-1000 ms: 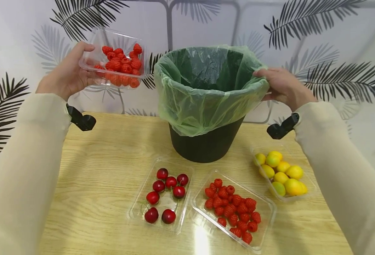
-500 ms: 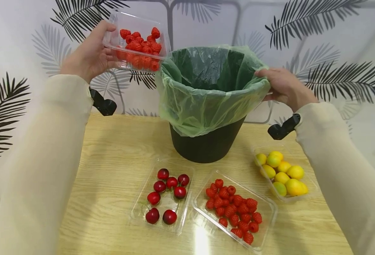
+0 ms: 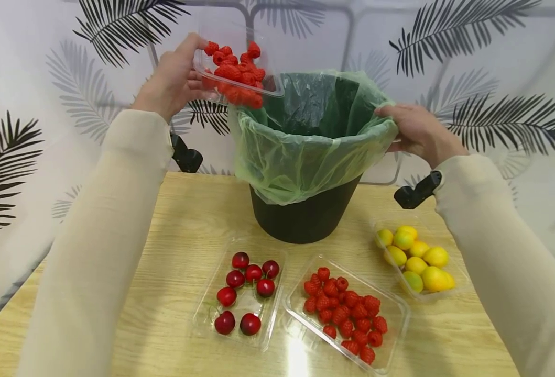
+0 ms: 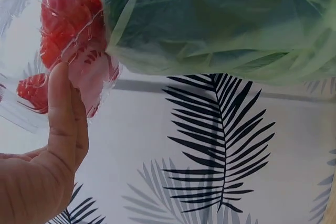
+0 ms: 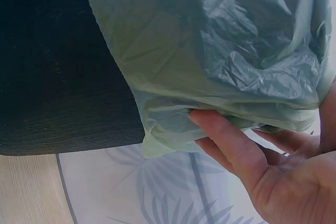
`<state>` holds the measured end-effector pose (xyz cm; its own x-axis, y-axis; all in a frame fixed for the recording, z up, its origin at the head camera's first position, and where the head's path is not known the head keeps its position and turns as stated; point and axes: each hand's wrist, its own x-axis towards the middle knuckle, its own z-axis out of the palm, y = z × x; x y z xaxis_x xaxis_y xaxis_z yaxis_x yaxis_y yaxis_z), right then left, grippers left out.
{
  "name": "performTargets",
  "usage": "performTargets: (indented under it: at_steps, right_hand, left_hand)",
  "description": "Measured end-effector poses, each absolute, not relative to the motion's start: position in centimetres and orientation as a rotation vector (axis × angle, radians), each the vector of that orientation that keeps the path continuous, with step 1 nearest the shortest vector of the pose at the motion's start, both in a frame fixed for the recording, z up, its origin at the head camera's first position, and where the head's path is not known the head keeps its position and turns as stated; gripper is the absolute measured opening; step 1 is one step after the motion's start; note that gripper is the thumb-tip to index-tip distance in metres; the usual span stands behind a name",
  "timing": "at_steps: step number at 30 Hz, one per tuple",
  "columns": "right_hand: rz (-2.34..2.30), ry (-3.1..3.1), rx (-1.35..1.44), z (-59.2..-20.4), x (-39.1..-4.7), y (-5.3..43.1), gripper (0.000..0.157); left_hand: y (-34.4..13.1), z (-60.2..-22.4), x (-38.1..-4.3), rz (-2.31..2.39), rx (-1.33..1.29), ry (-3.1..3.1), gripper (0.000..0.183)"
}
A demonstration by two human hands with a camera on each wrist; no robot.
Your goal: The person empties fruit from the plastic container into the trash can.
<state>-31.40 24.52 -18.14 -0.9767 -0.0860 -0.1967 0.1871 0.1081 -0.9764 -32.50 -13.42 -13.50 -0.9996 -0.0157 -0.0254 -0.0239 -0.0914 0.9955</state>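
Observation:
In the head view my left hand (image 3: 171,78) holds a clear plastic container (image 3: 274,89) of raspberries (image 3: 239,73) in the air, thumb on its near-left rim and fingers beneath. It is tilted towards the black trash can (image 3: 301,214), its right end above the can's left rim. The left wrist view shows my fingers (image 4: 63,114) against the container's side, close to the green trash bag (image 4: 220,35). My right hand (image 3: 419,128) grips the can's right rim over the green trash bag (image 3: 301,162). In the right wrist view the fingers (image 5: 226,137) press into the folded-over bag.
On the wooden table (image 3: 173,262) lie a clear container of cherries (image 3: 250,323), another of raspberries (image 3: 340,314) and one of yellow-green lemons (image 3: 435,256), all in front of the can. A leaf-patterned wall covering (image 3: 301,31) stands behind.
My left hand has carried the container of raspberries to the right and up, from beside the trash can to above its left rim. My right hand keeps its hold on the rim.

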Motion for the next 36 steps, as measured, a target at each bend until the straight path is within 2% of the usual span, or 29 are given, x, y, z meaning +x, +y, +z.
performTargets:
  at_steps: [8, 17, 26, 32, 36]
  right_hand:
    - [-1.940, 2.205, 0.144, -17.7, -31.5, 24.3, 0.025]
    - [-1.947, 2.197, 0.129, -17.8, -31.4, 23.7, 0.025]
    - [-1.961, 2.191, 0.127, -17.8, -31.3, 23.8, 0.023]
    - [-1.949, 2.205, 0.114, -17.9, -31.3, 24.2, 0.023]
    - [-1.947, 2.211, 0.124, -17.9, -31.2, 24.5, 0.025]
  left_hand:
    - [-11.9, -13.2, -32.5, 2.258, -0.021, 2.303, 0.045]
    - [-11.2, -13.5, -32.5, 2.147, 0.014, 2.461, 0.029]
    - [-10.5, -13.3, -32.5, 2.152, 0.101, 2.476, 0.031]
    - [-9.7, -13.5, -32.6, 1.870, 0.132, 2.727, 0.041]
    - [-9.1, -13.7, -32.7, 1.716, 0.162, 2.849, 0.036]
